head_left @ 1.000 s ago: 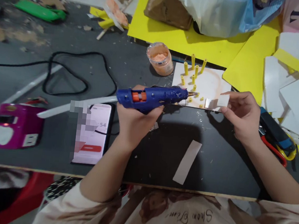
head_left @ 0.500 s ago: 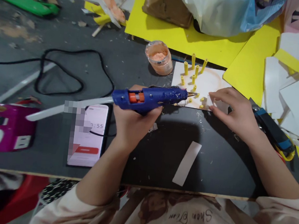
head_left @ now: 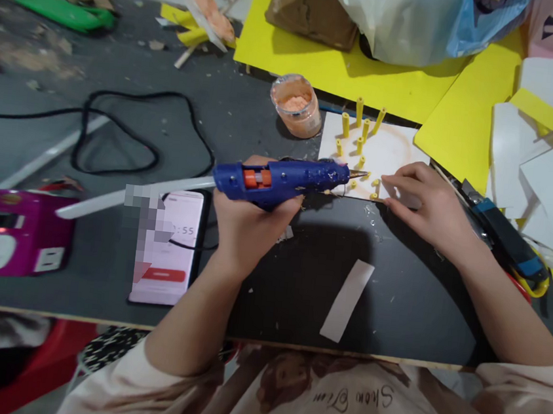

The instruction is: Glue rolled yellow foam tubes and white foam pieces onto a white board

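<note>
My left hand (head_left: 249, 230) is wrapped round a blue glue gun (head_left: 304, 178), which has a long white glue stick (head_left: 109, 196) in its back end. The gun's metal tip points right, over a white board (head_left: 394, 147) on which several yellow tubes (head_left: 345, 125) of differing heights stand. At the board's right front corner is my right hand (head_left: 423, 199), its thumb and fingertips apart near the short tubes, with nothing visible between them.
An open jar of orange powder (head_left: 297, 107) stands left of the board. A phone (head_left: 173, 249), a magenta box (head_left: 21, 233) and a black cable (head_left: 169, 95) lie left. A white strip (head_left: 347, 300) is in front; a blue-black cutter (head_left: 510, 238) lies right.
A small pale piece that seemed to be between my right fingertips no longer shows there. The fingertips have moved slightly left. My left hand still holds the glue gun in nearly the same place.
</note>
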Tool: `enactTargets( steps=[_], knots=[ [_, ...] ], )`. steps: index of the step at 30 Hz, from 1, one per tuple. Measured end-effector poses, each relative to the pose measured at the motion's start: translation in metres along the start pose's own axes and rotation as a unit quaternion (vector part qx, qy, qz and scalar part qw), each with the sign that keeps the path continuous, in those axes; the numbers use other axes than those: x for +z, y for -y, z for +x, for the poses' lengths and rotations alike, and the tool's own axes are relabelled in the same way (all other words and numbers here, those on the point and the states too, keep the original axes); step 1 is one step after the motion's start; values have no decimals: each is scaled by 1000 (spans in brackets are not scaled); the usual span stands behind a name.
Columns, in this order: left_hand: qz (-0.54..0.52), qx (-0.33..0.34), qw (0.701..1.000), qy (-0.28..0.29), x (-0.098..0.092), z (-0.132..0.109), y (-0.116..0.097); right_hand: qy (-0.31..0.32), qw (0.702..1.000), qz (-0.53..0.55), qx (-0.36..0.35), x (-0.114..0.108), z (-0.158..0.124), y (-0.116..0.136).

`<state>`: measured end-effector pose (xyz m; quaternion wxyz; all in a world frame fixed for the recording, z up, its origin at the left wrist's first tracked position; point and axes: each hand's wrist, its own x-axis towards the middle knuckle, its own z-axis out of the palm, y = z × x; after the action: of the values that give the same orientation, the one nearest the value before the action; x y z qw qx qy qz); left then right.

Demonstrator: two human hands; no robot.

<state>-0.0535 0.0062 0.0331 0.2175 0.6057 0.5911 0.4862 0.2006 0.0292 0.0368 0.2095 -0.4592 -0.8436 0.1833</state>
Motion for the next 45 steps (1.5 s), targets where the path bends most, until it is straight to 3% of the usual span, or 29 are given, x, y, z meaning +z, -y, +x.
enactTargets(
  steps=[10, 18, 37, 45],
  knots=[
    [19, -36, 999, -7, 0, 0, 0, 5, 1000, -10, 1, 5, 1, 0],
    [8, -31, 999, -16, 0, -1, 4, -7, 998, 52, 37, -1, 1, -2],
    [45, -47, 998, -16, 2, 3, -2, -5, 998, 47, 40, 3, 0, -3],
    [9, -127, 991, -39, 5, 8, -14, -13, 989, 120, 86, -1, 3, -10]
  ],
)
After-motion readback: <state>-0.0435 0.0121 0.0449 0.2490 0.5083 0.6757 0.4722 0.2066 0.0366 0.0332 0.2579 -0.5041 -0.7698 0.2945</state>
